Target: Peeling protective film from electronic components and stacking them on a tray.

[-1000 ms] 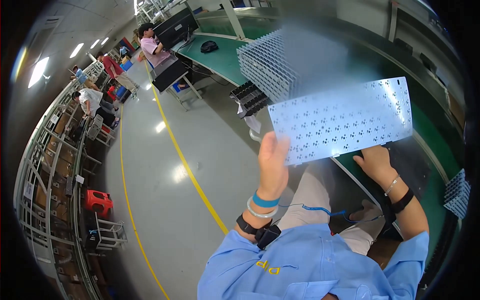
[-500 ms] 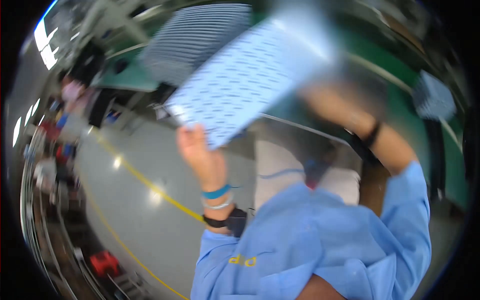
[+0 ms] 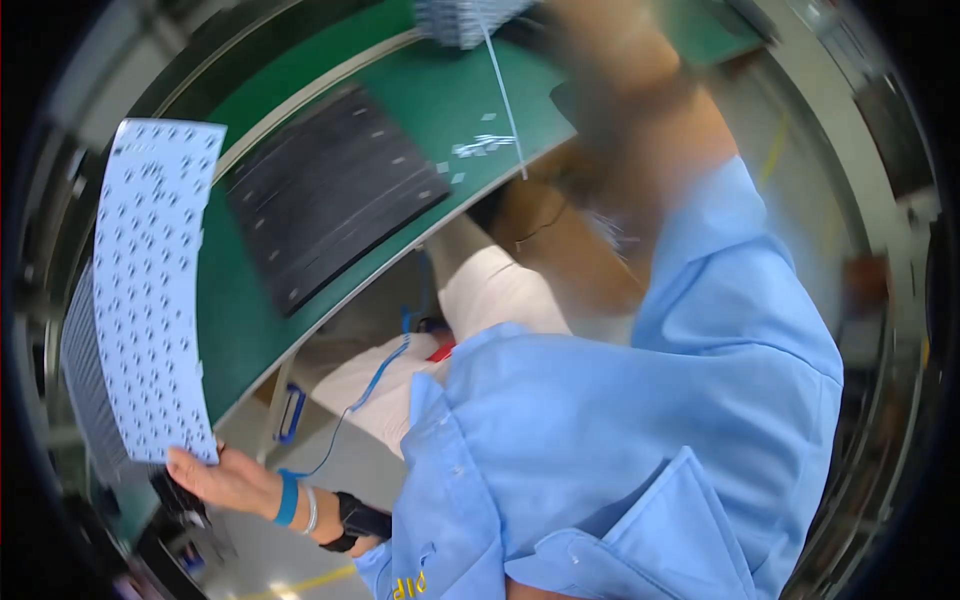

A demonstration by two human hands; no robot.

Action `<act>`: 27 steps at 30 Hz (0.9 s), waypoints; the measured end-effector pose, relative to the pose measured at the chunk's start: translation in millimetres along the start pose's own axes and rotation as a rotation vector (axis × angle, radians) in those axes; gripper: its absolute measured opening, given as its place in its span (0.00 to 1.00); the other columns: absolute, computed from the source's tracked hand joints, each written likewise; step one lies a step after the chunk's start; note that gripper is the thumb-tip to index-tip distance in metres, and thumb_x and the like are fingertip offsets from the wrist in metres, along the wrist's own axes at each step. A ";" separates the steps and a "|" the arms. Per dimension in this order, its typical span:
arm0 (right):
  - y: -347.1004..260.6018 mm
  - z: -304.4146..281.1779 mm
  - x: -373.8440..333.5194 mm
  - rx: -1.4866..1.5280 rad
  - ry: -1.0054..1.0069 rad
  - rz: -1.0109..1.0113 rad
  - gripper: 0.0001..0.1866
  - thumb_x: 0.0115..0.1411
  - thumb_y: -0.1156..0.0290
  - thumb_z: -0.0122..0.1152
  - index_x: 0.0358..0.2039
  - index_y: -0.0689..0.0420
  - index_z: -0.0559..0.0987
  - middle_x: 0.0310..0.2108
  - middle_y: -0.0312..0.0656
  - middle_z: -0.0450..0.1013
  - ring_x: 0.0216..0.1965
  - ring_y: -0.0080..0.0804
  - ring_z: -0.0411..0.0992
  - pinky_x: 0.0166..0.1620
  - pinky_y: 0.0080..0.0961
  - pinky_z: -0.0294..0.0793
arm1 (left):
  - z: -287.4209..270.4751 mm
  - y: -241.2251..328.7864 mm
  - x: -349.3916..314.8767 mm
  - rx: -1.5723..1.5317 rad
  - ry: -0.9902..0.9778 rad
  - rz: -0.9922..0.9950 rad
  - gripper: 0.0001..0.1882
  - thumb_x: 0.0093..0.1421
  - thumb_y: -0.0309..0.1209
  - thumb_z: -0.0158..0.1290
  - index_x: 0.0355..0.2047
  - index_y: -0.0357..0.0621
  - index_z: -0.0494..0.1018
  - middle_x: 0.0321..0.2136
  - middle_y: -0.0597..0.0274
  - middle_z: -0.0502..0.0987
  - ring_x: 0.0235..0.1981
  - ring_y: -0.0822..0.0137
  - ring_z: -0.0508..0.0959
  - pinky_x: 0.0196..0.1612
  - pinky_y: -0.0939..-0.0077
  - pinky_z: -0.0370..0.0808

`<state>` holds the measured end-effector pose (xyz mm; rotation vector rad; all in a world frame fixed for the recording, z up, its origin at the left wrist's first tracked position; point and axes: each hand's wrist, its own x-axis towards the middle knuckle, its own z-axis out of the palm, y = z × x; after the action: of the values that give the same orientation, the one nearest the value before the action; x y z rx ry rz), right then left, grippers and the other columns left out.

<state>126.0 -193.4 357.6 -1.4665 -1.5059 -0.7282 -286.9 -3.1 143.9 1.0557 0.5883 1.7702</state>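
My left hand (image 3: 225,480) grips the lower end of a long white panel (image 3: 150,290), thumb on its face. Rows of small dark marks or parts cover the panel, which is held up at the left, slightly bowed in this view. A blue band and a black strap ring my left wrist. My right hand (image 3: 605,40) is smeared by motion at the top, far from the panel, close to a stack of pale-blue pieces (image 3: 455,22). Its fingers cannot be made out.
A black flat plate (image 3: 335,190) with small studs lies on the green bench (image 3: 235,335). Small white pieces (image 3: 482,147) are scattered right of it, beside a thin white strip (image 3: 503,90). A grey ribbed stack (image 3: 85,370) shows behind the panel. A brown box (image 3: 570,235) stands under the bench.
The view has swung right, bringing the black plate and scattered pieces into sight. The panel now stands upright at the left. My right hand has moved away to the far right side of the bench.
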 end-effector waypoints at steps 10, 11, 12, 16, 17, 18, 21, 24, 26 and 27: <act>-81.3 -181.2 -130.2 0.292 0.468 -0.046 0.08 0.59 0.77 0.52 0.39 0.60 0.76 0.28 0.31 0.70 0.27 0.16 0.66 0.30 0.12 0.65 | 10.3 21.9 26.3 -0.062 -0.217 -0.169 0.15 0.62 0.33 0.49 0.43 0.34 0.62 0.41 0.50 0.72 0.40 0.63 0.71 0.42 0.70 0.68; -85.2 -183.4 -148.9 -0.115 0.310 0.027 0.08 0.58 0.76 0.53 0.39 0.59 0.76 0.30 0.34 0.71 0.30 0.22 0.68 0.34 0.16 0.67 | 7.7 29.7 29.7 -0.091 -0.238 -0.205 0.15 0.62 0.33 0.49 0.43 0.34 0.62 0.41 0.51 0.72 0.40 0.63 0.71 0.42 0.70 0.68; -87.9 -179.4 -165.0 -0.489 0.148 0.088 0.08 0.58 0.75 0.53 0.38 0.58 0.77 0.31 0.38 0.72 0.33 0.29 0.70 0.37 0.21 0.69 | -0.4 46.1 35.7 -0.102 -0.247 -0.219 0.15 0.62 0.33 0.49 0.44 0.35 0.63 0.41 0.51 0.72 0.40 0.63 0.72 0.42 0.70 0.68; -96.7 -142.5 -195.1 -0.912 -0.149 0.170 0.10 0.59 0.72 0.54 0.41 0.57 0.76 0.33 0.38 0.73 0.35 0.30 0.71 0.40 0.21 0.70 | 7.1 37.6 45.6 -0.079 -0.303 -0.276 0.14 0.62 0.32 0.48 0.44 0.38 0.63 0.40 0.54 0.73 0.39 0.65 0.73 0.41 0.72 0.69; -100.2 -124.9 -186.4 -0.872 -0.145 0.160 0.10 0.59 0.72 0.54 0.41 0.57 0.76 0.33 0.38 0.73 0.35 0.30 0.71 0.40 0.21 0.70 | 9.9 38.5 46.5 -0.110 -0.341 -0.283 0.13 0.62 0.32 0.48 0.44 0.39 0.64 0.40 0.56 0.73 0.39 0.67 0.73 0.39 0.74 0.70; -113.8 -100.6 -169.0 -0.596 -0.094 0.311 0.11 0.59 0.72 0.54 0.43 0.57 0.75 0.33 0.37 0.73 0.36 0.27 0.71 0.40 0.20 0.70 | 7.8 38.9 47.1 -0.137 -0.388 -0.296 0.13 0.63 0.32 0.48 0.44 0.40 0.64 0.40 0.58 0.73 0.38 0.68 0.73 0.36 0.76 0.71; -137.1 -41.5 -120.3 0.000 -0.058 0.540 0.17 0.59 0.69 0.55 0.49 0.58 0.72 0.36 0.35 0.73 0.38 0.21 0.69 0.41 0.18 0.69 | 6.6 51.6 47.9 -0.101 -0.408 -0.281 0.12 0.62 0.32 0.48 0.44 0.40 0.64 0.39 0.60 0.73 0.37 0.70 0.74 0.34 0.78 0.71; -137.1 9.9 -82.1 0.328 -0.183 0.790 0.22 0.58 0.65 0.58 0.51 0.59 0.70 0.36 0.35 0.72 0.37 0.20 0.68 0.41 0.16 0.68 | 9.9 54.1 52.9 -0.098 -0.448 -0.278 0.12 0.62 0.31 0.48 0.44 0.40 0.64 0.39 0.61 0.73 0.37 0.72 0.73 0.33 0.79 0.71; -131.1 37.2 -71.0 0.462 -0.251 0.822 0.19 0.57 0.64 0.59 0.47 0.59 0.72 0.33 0.33 0.71 0.33 0.20 0.68 0.38 0.15 0.68 | 8.6 54.9 58.0 -0.102 -0.498 -0.291 0.12 0.62 0.30 0.48 0.44 0.40 0.64 0.38 0.62 0.74 0.36 0.73 0.73 0.32 0.80 0.70; -129.9 40.8 -68.7 0.465 -0.254 0.814 0.19 0.57 0.64 0.59 0.47 0.59 0.72 0.33 0.33 0.71 0.33 0.20 0.68 0.38 0.15 0.68 | 8.1 56.8 61.2 -0.103 -0.493 -0.284 0.12 0.62 0.30 0.48 0.44 0.40 0.64 0.38 0.62 0.74 0.36 0.73 0.73 0.32 0.80 0.70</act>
<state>-14.9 -205.7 300.8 -1.6404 -0.9999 0.2854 -317.8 27.3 215.7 1.2147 0.3158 1.2199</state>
